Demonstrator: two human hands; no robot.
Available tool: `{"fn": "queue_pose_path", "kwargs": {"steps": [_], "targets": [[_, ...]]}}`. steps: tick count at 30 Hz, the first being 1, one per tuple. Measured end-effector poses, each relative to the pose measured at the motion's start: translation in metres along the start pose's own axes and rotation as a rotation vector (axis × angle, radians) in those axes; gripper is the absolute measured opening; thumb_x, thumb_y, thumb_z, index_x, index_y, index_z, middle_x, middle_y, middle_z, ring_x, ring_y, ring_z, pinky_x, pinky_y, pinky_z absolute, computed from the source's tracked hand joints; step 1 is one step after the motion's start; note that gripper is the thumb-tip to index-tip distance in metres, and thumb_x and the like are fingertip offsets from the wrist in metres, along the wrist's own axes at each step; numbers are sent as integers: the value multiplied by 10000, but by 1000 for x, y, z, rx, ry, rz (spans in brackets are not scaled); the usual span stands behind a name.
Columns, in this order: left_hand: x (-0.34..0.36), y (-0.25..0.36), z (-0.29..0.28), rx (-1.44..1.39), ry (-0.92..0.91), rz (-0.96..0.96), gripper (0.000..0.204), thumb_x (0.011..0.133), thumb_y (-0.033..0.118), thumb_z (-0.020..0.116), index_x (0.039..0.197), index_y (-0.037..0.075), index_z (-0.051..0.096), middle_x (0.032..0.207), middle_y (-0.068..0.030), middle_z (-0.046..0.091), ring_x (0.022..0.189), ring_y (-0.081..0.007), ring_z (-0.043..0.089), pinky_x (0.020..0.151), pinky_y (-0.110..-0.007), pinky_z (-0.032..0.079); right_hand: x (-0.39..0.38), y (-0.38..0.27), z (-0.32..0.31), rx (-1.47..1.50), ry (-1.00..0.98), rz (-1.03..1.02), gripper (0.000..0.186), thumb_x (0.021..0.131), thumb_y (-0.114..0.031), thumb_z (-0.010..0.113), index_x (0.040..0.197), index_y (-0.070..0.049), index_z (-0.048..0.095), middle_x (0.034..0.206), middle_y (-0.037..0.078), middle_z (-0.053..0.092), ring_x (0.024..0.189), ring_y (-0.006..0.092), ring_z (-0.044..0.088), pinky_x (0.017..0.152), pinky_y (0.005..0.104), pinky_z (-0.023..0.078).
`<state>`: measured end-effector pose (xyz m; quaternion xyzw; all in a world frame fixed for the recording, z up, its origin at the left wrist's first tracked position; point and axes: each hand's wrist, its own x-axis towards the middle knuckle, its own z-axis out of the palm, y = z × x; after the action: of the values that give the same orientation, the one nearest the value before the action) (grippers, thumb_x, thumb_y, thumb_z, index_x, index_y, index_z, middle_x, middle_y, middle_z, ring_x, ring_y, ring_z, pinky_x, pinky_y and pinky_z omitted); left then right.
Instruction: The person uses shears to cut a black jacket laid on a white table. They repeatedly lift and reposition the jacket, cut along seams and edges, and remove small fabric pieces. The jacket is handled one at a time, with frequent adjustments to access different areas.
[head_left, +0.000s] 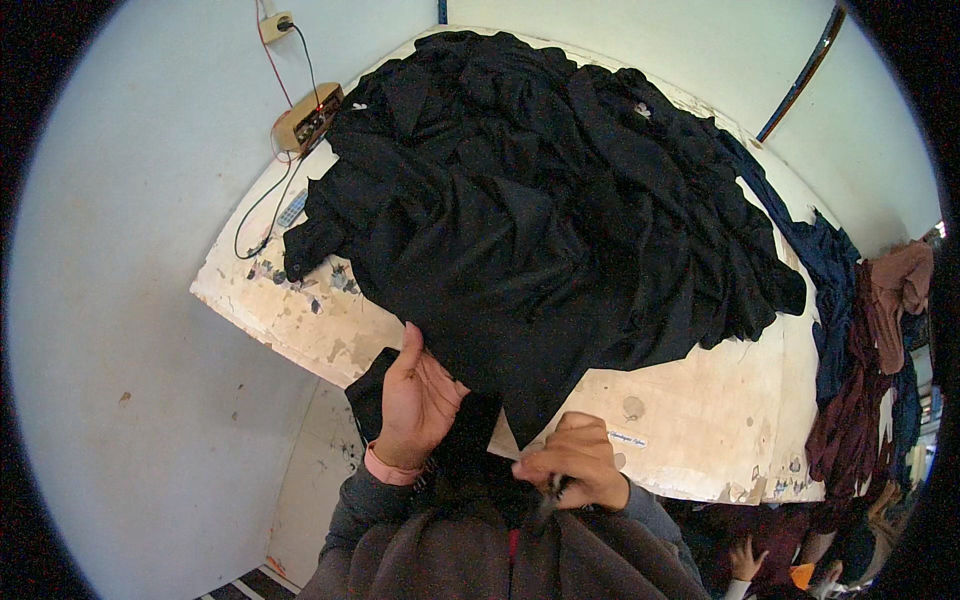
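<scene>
A large crumpled heap of black fabric (530,210) covers much of the pale, scuffed tabletop (720,430). My left hand (415,400), with a pink band at the wrist, grips the near part of the fabric at the table's front edge, thumb raised along it. My right hand (570,460) is closed round a small dark tool (555,492), too unclear to name exactly, just right of the fabric's hanging point. Part of the black cloth hangs between my hands toward my body.
A beige box with wires (305,120), a wall socket (278,27) and a small blue-grey keypad (292,208) are at left. Navy (835,280), maroon (840,430) and brown garments (895,290) hang over the right edge. Another person's hand (745,560) shows below the table's right.
</scene>
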<state>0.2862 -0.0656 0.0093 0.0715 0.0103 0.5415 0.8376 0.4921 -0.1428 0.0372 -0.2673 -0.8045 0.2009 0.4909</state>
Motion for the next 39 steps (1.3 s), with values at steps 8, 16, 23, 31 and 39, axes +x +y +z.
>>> {"fn": "queue_pose_path", "kwargs": {"steps": [8, 16, 23, 31, 39], "targets": [[3, 12, -10, 38, -154, 21, 426, 1126, 252, 320, 1489, 70, 450, 1508, -144, 510, 1377, -335, 507, 1164, -553, 409, -39, -6, -11, 341, 557, 158, 86, 818, -115, 756, 820, -37, 718, 666, 44, 683, 534, 162, 585, 556, 315, 412], [1, 13, -9, 9, -166, -10, 440, 1128, 259, 299, 1490, 55, 444, 1497, -170, 516, 1366, -351, 518, 1148, -565, 431, 17, -18, -27, -254, 364, 442, 326, 743, -233, 857, 962, -54, 695, 678, 36, 614, 517, 135, 537, 555, 309, 393], [-1, 9, -1, -15, -55, 32, 462, 1130, 311, 272, 1488, 52, 405, 1494, -187, 506, 1356, -357, 526, 1108, -568, 477, 14, -32, -38, -766, 1, 411, 274, 801, -304, 828, 846, -105, 644, 674, 9, 622, 499, 179, 555, 524, 321, 325], [-2, 9, 1, 8, -62, 28, 488, 1127, 347, 283, 1504, 49, 367, 1507, -185, 489, 1353, -347, 530, 1112, -543, 479, 11, -32, -35, -816, 4, 321, 255, 790, -298, 818, 915, -130, 673, 655, -19, 563, 514, 155, 530, 541, 324, 323], [12, -1, 29, 310, 208, 32, 434, 1091, 335, 474, 1432, 68, 503, 1445, -82, 575, 1310, -267, 569, 1119, -437, 460, 1, -10, -31, -974, -62, -5, 311, 757, -148, 738, 1064, -190, 752, 660, -79, 491, 563, 62, 497, 555, 293, 303]]}}
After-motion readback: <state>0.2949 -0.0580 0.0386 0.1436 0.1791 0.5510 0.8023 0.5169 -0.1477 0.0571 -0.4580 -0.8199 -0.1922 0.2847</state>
